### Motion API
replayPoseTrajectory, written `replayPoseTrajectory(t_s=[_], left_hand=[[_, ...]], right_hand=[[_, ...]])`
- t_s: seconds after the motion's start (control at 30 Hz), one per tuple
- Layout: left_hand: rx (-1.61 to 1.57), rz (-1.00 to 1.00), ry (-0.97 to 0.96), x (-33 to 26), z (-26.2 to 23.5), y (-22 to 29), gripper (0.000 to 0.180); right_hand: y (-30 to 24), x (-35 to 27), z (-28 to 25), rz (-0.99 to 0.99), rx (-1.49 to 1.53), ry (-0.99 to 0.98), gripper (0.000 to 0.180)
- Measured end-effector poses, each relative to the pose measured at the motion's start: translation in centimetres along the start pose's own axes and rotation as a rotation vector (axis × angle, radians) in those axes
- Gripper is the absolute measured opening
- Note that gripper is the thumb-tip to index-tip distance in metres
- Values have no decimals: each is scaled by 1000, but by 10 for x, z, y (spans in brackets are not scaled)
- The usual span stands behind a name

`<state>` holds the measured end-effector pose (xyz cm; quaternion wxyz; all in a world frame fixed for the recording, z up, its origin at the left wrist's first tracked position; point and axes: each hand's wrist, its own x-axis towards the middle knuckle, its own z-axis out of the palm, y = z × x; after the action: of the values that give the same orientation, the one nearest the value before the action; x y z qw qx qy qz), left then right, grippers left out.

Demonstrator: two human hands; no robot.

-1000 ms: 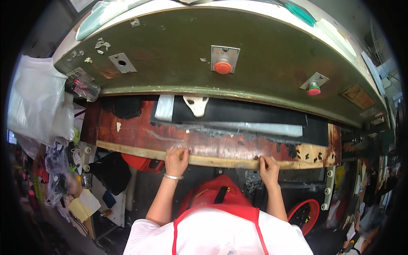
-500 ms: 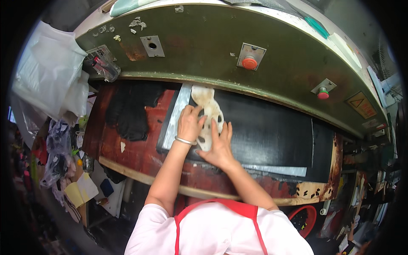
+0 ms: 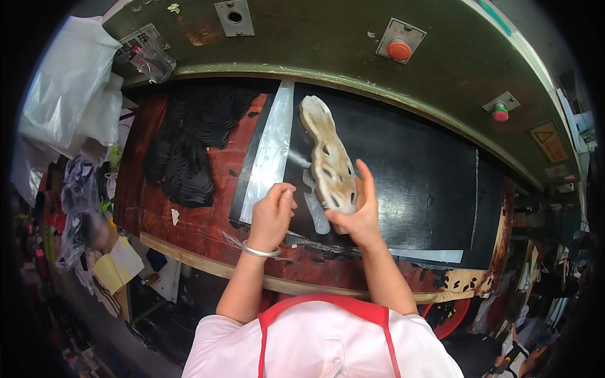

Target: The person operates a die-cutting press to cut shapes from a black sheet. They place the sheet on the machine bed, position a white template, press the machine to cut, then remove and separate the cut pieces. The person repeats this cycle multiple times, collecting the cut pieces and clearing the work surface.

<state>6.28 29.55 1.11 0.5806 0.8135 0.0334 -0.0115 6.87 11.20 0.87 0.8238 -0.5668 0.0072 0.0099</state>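
Note:
My right hand (image 3: pixel 360 211) grips the near end of a sole-shaped cutting die (image 3: pixel 328 148), its face off-white with brown stains and several dark slots. The die is tilted, partly raised over a black sheet (image 3: pixel 409 170). A shiny grey cut-out shape (image 3: pixel 315 205) shows in the sheet just left of the die. My left hand (image 3: pixel 273 213), with a bangle at the wrist, is closed with fingers curled, near the grey strip (image 3: pixel 272 151) along the sheet's left side. Whether anything is pinched in it I cannot make out.
Stacked black cut pieces (image 3: pixel 189 164) lie on the red-brown board (image 3: pixel 220 220) at left. A green machine beam (image 3: pixel 315 44) with a red push button (image 3: pixel 399 50) spans the far side. Plastic bags (image 3: pixel 69 88) hang at left; a red bucket (image 3: pixel 455 318) stands below right.
The die, earlier flat on the sheet under both hands, is now lifted and tilted in my right hand. My left hand has let go and drawn back toward me. The view has shifted.

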Motion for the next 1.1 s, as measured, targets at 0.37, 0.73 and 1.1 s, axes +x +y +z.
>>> replayPoseTrajectory(t_s=[0.37,0.73,1.1], left_hand=[[169,110,89,29,49,20,34],[514,354,-26,25,21,-21,17],[407,358,-36,33,16,-24,14]], right_hand=[[-13,7,-10,108,146,12,108],[-38,-11,-40,56,260,128,87],[-83,-70,-88,-145,7,352,75]])
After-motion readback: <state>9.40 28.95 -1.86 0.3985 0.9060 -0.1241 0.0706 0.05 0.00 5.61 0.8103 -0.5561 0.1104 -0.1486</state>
